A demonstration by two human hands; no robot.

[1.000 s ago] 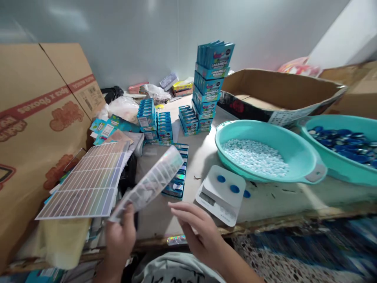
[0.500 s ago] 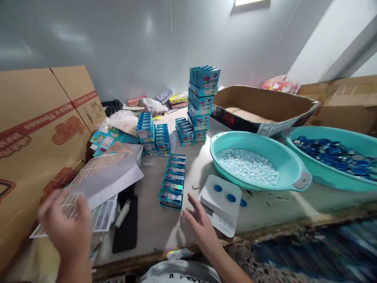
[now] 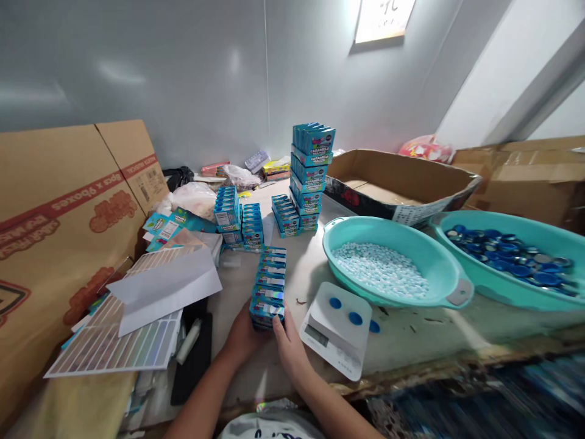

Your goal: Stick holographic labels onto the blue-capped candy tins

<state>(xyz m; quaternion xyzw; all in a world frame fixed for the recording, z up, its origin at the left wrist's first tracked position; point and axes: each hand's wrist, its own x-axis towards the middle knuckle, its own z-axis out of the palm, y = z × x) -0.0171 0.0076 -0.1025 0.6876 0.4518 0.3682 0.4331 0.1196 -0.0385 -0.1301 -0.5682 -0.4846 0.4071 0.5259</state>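
One row of small blue boxes [image 3: 269,283] sits on the tabletop [image 3: 304,262], gripped at its near end between left hand [image 3: 243,335] and right hand [image 3: 289,344]; left fingers partly hidden. Just right: white scale [image 3: 336,353], two blue discs [image 3: 355,318] on its platform. Beyond scale: turquoise basin [image 3: 441,262] holding pale pellets [image 3: 379,268]. Left: white paper [image 3: 169,286] over label sheets [image 3: 119,344]. Behind: tall box stack [image 3: 311,177].

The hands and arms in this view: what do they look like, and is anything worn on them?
The left hand and right hand are bare human hands, without gloves. The left forearm and right forearm show no sleeves, watch or cables. I cannot tell about rings. A pale garment with dark markings shows at the bottom edge.
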